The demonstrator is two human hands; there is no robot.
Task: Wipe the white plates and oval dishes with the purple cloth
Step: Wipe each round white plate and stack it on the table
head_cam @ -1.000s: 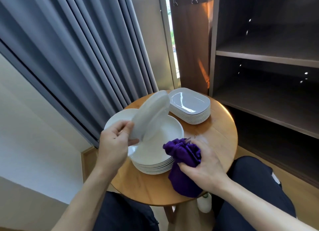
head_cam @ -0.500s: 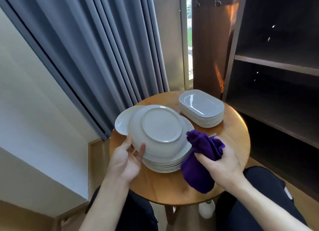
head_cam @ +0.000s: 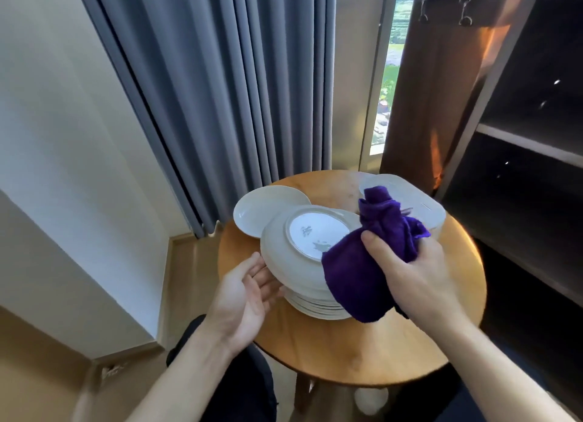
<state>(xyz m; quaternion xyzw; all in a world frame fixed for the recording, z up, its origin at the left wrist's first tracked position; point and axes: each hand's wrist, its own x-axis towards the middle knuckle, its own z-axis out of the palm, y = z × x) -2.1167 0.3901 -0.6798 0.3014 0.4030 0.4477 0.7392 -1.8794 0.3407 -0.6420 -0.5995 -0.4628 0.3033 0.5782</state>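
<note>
Purple cloth (head_cam: 356,279) was bunched in the right hand's (head_cam: 416,273) grip and lay on the right side of the upturned plate (head_cam: 303,235), base-up atop the stack (head_cam: 315,308). The left hand (head_cam: 246,292), fingers loosely straight, touched its near-left rim. The uncovered base lay to the cloth's left, so a wipe would likely sweep that way.

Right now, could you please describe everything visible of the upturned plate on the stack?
The upturned plate is white, glossy, ceramic-looking, bottom up, showing a raised foot ring around grey printed marks. It sits slightly tilted atop the stack of plates. The left hand touches its near-left rim with straight fingers; the purple cloth, gripped by the right hand, covers its right side.
</note>
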